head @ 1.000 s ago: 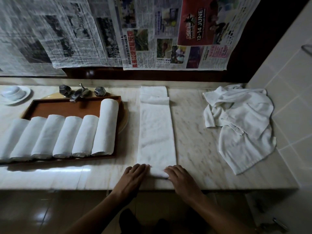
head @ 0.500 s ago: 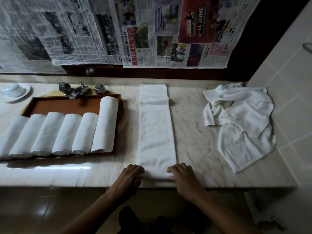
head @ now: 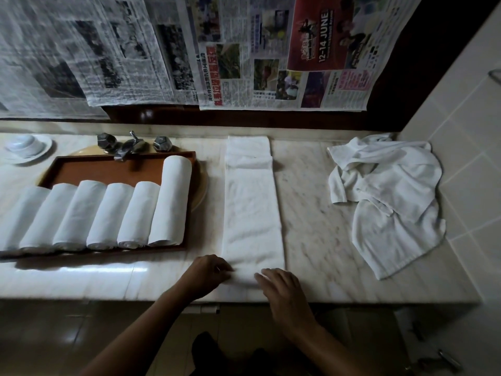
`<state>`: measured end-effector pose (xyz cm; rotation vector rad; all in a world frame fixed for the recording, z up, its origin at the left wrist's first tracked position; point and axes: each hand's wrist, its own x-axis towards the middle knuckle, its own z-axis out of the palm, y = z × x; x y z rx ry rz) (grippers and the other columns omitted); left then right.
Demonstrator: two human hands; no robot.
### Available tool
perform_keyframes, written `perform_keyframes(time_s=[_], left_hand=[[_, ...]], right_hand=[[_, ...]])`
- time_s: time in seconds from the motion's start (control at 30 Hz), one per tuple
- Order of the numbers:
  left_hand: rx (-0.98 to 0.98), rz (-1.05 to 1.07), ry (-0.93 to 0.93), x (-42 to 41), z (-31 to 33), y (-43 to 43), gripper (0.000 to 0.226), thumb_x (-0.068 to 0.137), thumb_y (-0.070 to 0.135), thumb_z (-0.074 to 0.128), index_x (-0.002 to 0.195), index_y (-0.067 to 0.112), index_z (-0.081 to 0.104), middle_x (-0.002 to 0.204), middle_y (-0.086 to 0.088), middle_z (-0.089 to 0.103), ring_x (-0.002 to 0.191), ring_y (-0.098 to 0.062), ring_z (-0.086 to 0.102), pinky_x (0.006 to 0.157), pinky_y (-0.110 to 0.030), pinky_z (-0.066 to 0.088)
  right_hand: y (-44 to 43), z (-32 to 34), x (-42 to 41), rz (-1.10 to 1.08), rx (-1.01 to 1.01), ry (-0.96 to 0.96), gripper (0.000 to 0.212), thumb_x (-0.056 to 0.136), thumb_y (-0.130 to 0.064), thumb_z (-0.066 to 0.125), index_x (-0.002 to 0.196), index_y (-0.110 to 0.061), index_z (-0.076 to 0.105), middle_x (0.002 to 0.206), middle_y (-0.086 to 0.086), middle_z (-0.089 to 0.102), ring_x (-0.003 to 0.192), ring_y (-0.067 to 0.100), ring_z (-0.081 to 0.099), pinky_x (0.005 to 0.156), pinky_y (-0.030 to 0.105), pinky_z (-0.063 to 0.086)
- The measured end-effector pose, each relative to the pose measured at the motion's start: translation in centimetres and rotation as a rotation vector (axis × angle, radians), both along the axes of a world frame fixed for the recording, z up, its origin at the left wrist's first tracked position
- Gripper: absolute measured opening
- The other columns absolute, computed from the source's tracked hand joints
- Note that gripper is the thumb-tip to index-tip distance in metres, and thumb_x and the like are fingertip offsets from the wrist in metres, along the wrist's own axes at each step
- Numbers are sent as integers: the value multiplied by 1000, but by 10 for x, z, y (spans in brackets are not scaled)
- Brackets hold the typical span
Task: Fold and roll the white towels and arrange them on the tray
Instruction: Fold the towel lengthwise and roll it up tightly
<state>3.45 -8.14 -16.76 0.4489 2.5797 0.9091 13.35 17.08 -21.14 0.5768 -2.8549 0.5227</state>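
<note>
Head view, dim light, some motion blur at the hands.

Folded towel (head: pixel 252 213): a long white strip laid on the marble counter (head: pixel 311 213), running from its back edge to its front edge, just right of the tray (head: pixel 122 169). The far end was doubled over; the near end was turned up into a small roll at the front edge.

Left hand (head: pixel 208 272): fingers curled and close together, pinching the left end of that roll.

Right hand (head: pixel 282 291): fingers close together and nearly straight, tips resting on the roll's right end. Thumb position could not be told.

Rolled towels (head: pixel 168 202): six seen side by side, touching, along the tray's front edge; the rightmost was longer.

Loose towels (head: pixel 387 196): a crumpled heap near the counter's right edge, well apart from the strip.

Faucet (head: pixel 130 146) stood behind the tray; a white dish (head: pixel 25 145) sat at the back left corner. Newspaper sheets (head: pixel 244 50) hung above the back edge.
</note>
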Motion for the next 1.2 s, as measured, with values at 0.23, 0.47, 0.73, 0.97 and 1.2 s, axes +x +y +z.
perform_keyframes(time_s=[0.23, 0.47, 0.73, 0.97, 1.2], left_hand=[[-110, -111, 350, 31, -9, 18, 36, 83, 34, 75, 118, 27, 67, 115, 8, 59, 101, -13, 53, 83, -32, 49], [-178, -234, 416, 43, -25, 23, 39, 73, 24, 80, 108, 34, 65, 97, 15, 61, 88, -13, 56, 72, -28, 49], [-192, -294, 373, 27, -13, 25, 28, 90, 34, 50, 114, 30, 65, 108, 9, 65, 101, -18, 59, 86, -35, 45], [-176, -300, 294, 19, -9, 28, 23, 99, 35, 57, 120, 24, 59, 115, 5, 64, 110, -19, 55, 92, -32, 40], [-236, -270, 129, -4, 13, 37, 17, 99, 28, 61, 112, 22, 69, 106, 1, 71, 101, -20, 59, 84, -35, 43]], right_hand=[[3, 24, -22, -3, -18, -178, 47, 82, -11, 45, 124, -25, 63, 116, -7, 63, 104, 19, 58, 86, 32, 49], [11, 28, -27, -28, -80, -332, 45, 85, 0, 58, 123, -23, 65, 120, -7, 66, 112, 20, 58, 88, 28, 40], [16, 37, -43, -115, -249, -547, 26, 97, -14, 65, 119, -23, 72, 121, -8, 68, 115, 10, 61, 96, 20, 47], [17, 36, -43, -135, -244, -502, 24, 95, -15, 67, 115, -24, 75, 111, -11, 60, 108, 11, 59, 90, 13, 42], [-8, 43, -12, -28, -13, -68, 68, 72, -6, 46, 134, -31, 58, 118, 0, 60, 105, 22, 55, 86, 35, 51]])
